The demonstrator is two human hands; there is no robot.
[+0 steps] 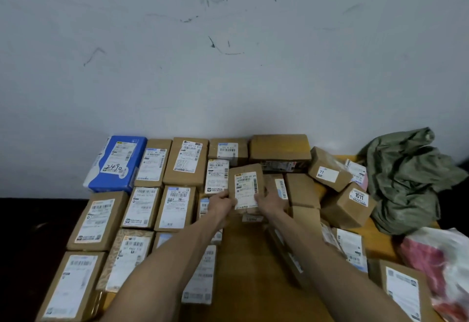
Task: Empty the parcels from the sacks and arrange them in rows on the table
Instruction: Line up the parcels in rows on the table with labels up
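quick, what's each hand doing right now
Left hand: grips the left edge of the small cardboard parcel.
Right hand: grips the same parcel's right edge.

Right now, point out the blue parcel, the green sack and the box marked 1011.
blue parcel (115,164): head view, its label.
green sack (406,182): head view, crumpled middle.
box marked 1011 (346,207): head view, brown face.

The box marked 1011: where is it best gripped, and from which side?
Probably the top edges of the box marked 1011, reached from above on the near side. It sits tilted, labelled top and near face exposed; the box marked 77 behind and the green sack beside crowd it.
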